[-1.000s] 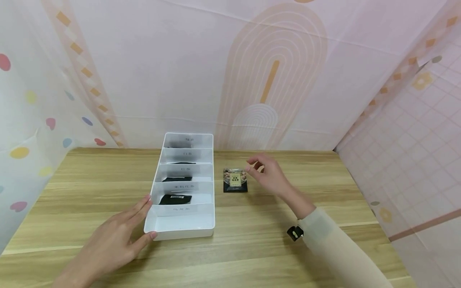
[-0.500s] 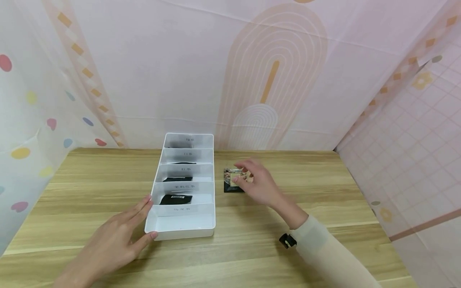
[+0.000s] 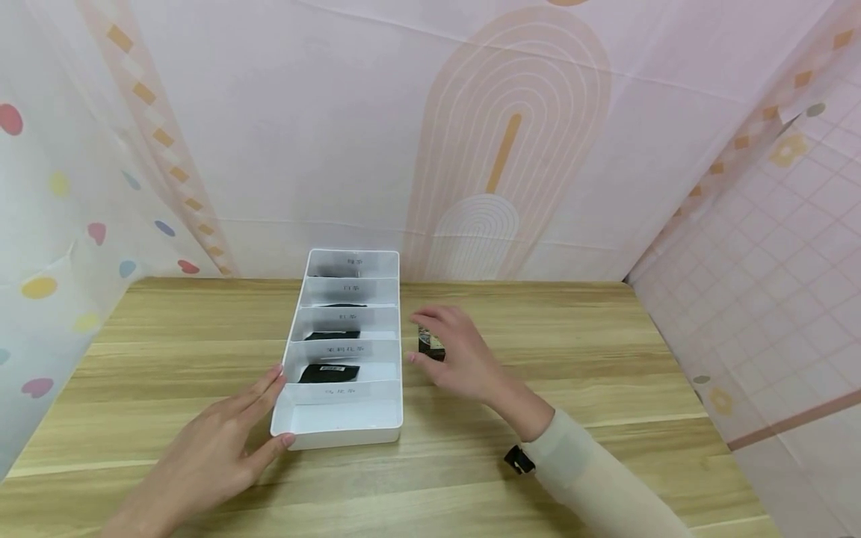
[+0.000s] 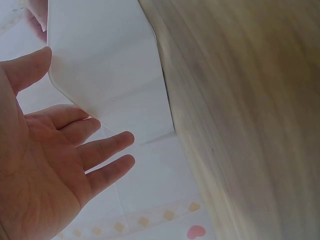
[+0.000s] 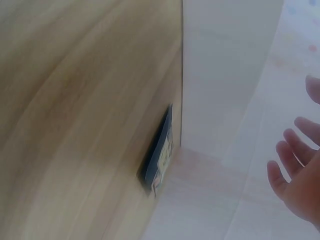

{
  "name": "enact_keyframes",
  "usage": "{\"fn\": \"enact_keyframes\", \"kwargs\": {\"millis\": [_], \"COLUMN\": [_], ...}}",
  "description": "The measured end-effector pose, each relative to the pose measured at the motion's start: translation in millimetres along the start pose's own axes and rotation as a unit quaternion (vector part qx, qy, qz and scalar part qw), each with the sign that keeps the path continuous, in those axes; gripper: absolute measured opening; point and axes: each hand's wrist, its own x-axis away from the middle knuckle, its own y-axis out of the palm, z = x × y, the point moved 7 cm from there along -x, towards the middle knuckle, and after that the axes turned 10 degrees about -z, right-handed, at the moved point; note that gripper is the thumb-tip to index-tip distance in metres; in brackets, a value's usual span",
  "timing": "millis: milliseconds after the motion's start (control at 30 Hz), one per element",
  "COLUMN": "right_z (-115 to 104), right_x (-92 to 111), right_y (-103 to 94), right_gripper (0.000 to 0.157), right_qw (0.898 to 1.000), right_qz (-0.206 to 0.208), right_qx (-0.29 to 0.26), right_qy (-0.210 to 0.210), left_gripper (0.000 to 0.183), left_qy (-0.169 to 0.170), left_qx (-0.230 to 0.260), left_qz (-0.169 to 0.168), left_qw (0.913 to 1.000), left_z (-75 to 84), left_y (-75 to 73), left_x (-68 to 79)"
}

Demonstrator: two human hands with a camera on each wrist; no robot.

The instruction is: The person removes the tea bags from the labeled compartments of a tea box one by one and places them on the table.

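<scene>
A white plastic box with a row of labelled compartments stands on the table. My left hand touches its near left corner, thumb at the front and straight fingers along the side. In the left wrist view the thumb of that hand meets the edge of the box. To the right of the box lies a dark tea sachet with a picture and yellow label. My right hand hovers over it, fingers apart, partly hiding it. In the right wrist view the sachet lies flat, apart from the hand.
Dark packets sit in the farther compartments; the nearest compartment holds none. A black device hangs at the right cuff. The wooden table meets a patterned cloth backdrop behind and at both sides.
My right hand has moved left, from beside the tea sachet to over it, and its thumb and fingers have spread apart. The left hand and the box have stayed put.
</scene>
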Motion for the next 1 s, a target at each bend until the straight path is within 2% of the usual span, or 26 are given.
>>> {"fn": "enact_keyframes", "kwargs": {"millis": [133,433,767,1000], "right_z": [-8.6,-22.5,-40.3,-49.6], "right_x": [-4.3,-13.1,-20.8,-26.2], "right_y": [8.4,31.3,48.3,57.8], "right_gripper": [0.056,0.059,0.055,0.054], "right_qw": [0.999,0.993,0.990,0.989], "right_qz": [-0.023,-0.095,-0.094,-0.100], "right_qx": [0.028,0.075,0.088,0.086], "right_qy": [-0.016,-0.003,-0.050,-0.068], "left_gripper": [0.082,0.081,0.081,0.081], "left_qy": [0.001,0.001,0.000,0.000], "left_qx": [0.001,0.001,0.005,0.004], "left_qz": [0.001,0.000,-0.001,-0.003], "left_qw": [1.0000,1.0000,1.0000,1.0000], "left_z": [0.4,-0.1,-0.8,-1.8], "left_y": [0.0,0.2,-0.1,1.3], "left_x": [-0.4,-0.3,-1.5,-1.5]}}
